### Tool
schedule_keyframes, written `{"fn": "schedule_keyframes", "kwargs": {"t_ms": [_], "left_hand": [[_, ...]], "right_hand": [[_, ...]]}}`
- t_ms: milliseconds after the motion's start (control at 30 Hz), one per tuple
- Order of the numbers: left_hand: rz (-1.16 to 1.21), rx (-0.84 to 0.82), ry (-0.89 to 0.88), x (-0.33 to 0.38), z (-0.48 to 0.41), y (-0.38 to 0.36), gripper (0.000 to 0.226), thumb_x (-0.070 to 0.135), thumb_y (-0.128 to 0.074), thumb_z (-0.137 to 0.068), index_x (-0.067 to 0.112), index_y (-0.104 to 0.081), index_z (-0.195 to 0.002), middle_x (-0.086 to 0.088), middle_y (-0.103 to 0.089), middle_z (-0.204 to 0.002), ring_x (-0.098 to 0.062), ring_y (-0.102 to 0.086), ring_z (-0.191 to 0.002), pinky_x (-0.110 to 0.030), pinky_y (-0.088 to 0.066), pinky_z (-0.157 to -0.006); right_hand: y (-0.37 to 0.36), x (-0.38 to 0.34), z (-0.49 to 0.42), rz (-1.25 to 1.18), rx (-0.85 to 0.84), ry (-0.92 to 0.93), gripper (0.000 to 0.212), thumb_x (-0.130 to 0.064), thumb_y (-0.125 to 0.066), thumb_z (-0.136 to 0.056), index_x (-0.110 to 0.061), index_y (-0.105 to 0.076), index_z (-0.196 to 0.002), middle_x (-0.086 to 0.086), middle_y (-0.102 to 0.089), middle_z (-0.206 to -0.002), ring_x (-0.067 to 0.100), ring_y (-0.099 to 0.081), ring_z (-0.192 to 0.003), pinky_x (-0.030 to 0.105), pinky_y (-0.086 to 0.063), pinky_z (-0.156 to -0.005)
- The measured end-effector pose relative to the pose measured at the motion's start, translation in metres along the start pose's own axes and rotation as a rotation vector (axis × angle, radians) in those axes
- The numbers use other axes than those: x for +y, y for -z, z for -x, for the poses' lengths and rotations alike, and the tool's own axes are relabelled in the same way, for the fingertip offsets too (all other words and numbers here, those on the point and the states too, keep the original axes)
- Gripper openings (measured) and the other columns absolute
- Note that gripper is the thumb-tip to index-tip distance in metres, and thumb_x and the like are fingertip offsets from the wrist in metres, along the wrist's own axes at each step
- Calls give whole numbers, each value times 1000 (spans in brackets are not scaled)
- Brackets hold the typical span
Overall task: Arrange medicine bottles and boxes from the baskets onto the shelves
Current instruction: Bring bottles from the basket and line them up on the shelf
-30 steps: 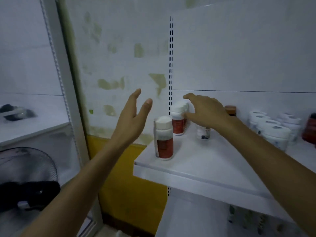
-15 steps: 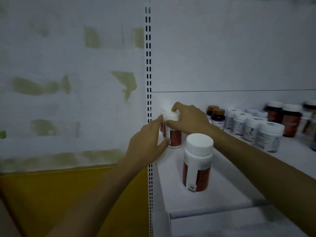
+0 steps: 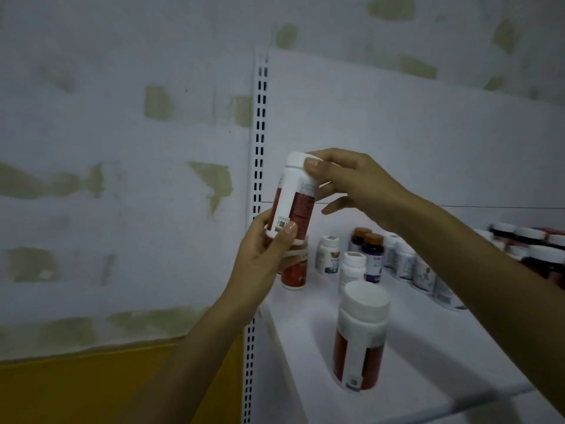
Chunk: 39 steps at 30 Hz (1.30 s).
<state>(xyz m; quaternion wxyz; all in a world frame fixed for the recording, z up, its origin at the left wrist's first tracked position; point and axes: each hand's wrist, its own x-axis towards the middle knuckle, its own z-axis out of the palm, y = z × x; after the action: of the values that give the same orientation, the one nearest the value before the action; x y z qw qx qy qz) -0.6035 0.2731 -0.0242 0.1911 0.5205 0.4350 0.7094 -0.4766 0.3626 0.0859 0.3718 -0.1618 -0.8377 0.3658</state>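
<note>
A white-capped bottle with a red and white label (image 3: 294, 194) is held up in the air above the shelf's left end, slightly tilted. My left hand (image 3: 269, 252) grips its bottom end. My right hand (image 3: 345, 182) pinches its cap from the right. Below it, a similar red bottle (image 3: 294, 272) stands on the white shelf (image 3: 428, 356), partly hidden by my left hand. A larger red and white bottle (image 3: 359, 338) stands near the shelf's front.
Several small white bottles (image 3: 328, 254) and two brown-capped dark bottles (image 3: 371, 255) stand in rows toward the back right. Dark bottles with white caps (image 3: 535, 252) fill the far right. A slotted white upright (image 3: 260, 142) marks the shelf's left edge, beside a patched wall.
Both hands lifted one red and white bottle off the back left of the shelf and raised it. The camera moved closer and to the right.
</note>
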Motion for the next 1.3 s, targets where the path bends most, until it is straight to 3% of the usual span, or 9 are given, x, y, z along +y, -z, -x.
{"fn": "schedule_keyframes", "kwargs": {"t_ms": [267, 467, 600, 733, 800, 933, 1133, 1233, 1300], "left_hand": [[735, -199, 323, 17, 18, 12, 59, 55, -37, -87, 8, -54, -118, -10, -67, -80, -17, -64, -62, -31, -57, -62], [1138, -440, 400, 8, 18, 29, 66, 54, -33, -93, -2, -62, -112, -10, -60, -67, -19, -59, -54, -35, -55, -70], [890, -206, 386, 16, 19, 28, 65, 60, -34, -92, 5, -63, -110, -8, -63, -66, -15, -57, -50, -29, -54, -55], [346, 40, 168, 20, 19, 24, 67, 66, -50, -78, 23, -47, -129, -11, -65, -114, -22, -68, -87, -31, -57, -62], [75, 149, 29, 17, 21, 20, 66, 54, -60, -72, 26, -43, -129, -9, -63, -113, -22, -67, -90, -26, -56, -63], [429, 71, 152, 24, 29, 18, 64, 56, -54, -79, 13, -48, -126, -9, -62, -74, -15, -58, -53, -30, -53, -58], [930, -141, 404, 37, 41, 16, 61, 62, -40, -83, 7, -65, -84, -4, -53, -52, -12, -51, -41, -26, -55, -54], [846, -202, 467, 37, 41, 15, 65, 65, -36, -84, 6, -64, -77, -6, -54, -53, -15, -52, -43, -28, -54, -53], [686, -162, 478, 33, 39, 13, 65, 62, -33, -88, 6, -66, -89, -11, -62, -67, -18, -57, -52, -29, -54, -54]], "right_hand": [[-19, -4, 8, -258, -135, 17, 33, -20, -59, -92, -30, -59, -123, 8, -69, -112, 22, -68, -97, 33, -57, -82], [-32, -12, 11, -420, -209, 32, 43, -21, -63, -78, -24, -59, -120, 8, -68, -107, 28, -68, -96, 32, -57, -78], [-36, -20, 14, -291, -110, 82, 37, -17, -66, -82, -24, -60, -117, 9, -68, -109, 22, -69, -93, 30, -58, -73], [-41, -23, 18, -63, 64, 128, 30, -22, -69, -84, -30, -61, -112, 4, -64, -108, 16, -69, -86, 24, -58, -65], [-44, -23, 19, -24, 66, 111, 30, -28, -68, -85, -30, -61, -114, 3, -65, -106, 12, -69, -82, 21, -56, -62], [-39, -27, 21, -60, -14, 68, 25, -34, -62, -88, -26, -64, -112, 2, -69, -100, 11, -69, -82, 23, -54, -65], [-36, -26, 28, -225, -181, 56, 49, -36, -63, -75, -26, -56, -123, 7, -69, -111, 22, -69, -98, 31, -56, -78], [-38, -29, 30, -234, -129, 89, 46, -35, -65, -74, -22, -55, -117, 7, -72, -104, 22, -70, -93, 30, -58, -75], [-38, -30, 31, -157, -52, 85, 41, -36, -67, -75, -21, -57, -111, 5, -73, -96, 19, -72, -85, 30, -59, -69]]}}
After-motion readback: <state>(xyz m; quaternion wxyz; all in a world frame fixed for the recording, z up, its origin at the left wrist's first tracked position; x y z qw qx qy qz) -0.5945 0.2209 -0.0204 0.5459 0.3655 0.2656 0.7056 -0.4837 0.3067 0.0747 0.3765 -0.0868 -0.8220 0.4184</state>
